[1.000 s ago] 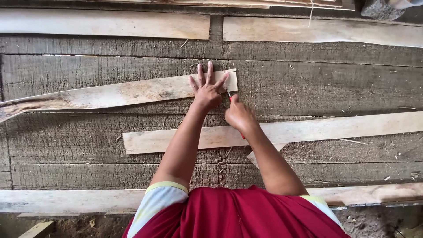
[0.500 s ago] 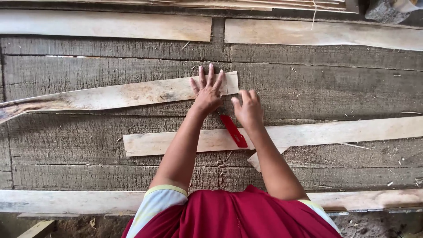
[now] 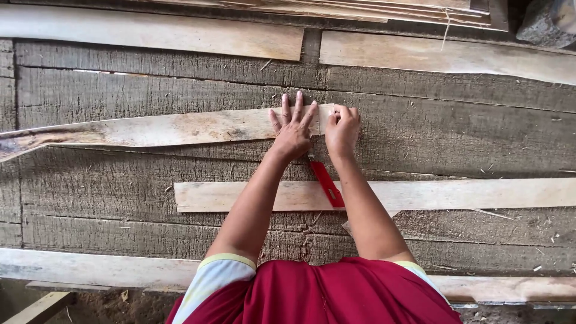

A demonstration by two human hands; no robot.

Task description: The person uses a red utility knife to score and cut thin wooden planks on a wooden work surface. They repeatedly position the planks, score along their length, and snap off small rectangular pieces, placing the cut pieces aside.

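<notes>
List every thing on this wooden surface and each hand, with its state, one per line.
left hand: flat, fingers spread, pressing the strip's end.
right hand: curled at the strip's right end.
thin wood strip: lying flat, left end ragged.
red tool: lying slanted below the hands, across the lower strip.
lower wood strip: lying flat, untouched by either hand.

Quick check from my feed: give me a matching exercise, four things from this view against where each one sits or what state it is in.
Things:
1. left hand
2. right hand
3. red tool
4. grey stone

Places or states:
A. top right corner of the view
B. fingers curled at the thin wood strip's right end
C. between the two forearms
D. spread flat on the strip

Pairs: 1-D, 2-B, 3-C, 4-A
</notes>
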